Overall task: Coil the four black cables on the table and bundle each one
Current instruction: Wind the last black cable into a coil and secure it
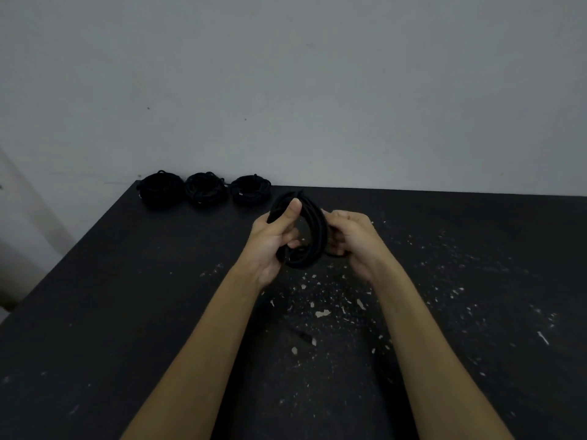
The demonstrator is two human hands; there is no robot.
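Cable (313, 236) number four sits coiled up between both hands above the table (95, 296), other three bundles (203, 188) already parked by the wall. Left hand (276, 236) has its thumb pinching the loops; right hand (352, 236) curls round the far side. Looks light but springy, so I'd grip across all the loops or they'll pop loose.

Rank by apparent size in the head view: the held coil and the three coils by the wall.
1. Held coil, gripped by left hand and right hand; it looks largest, but it is nearer.
2. Left coil, middle coil, right coil: alike, unranked.
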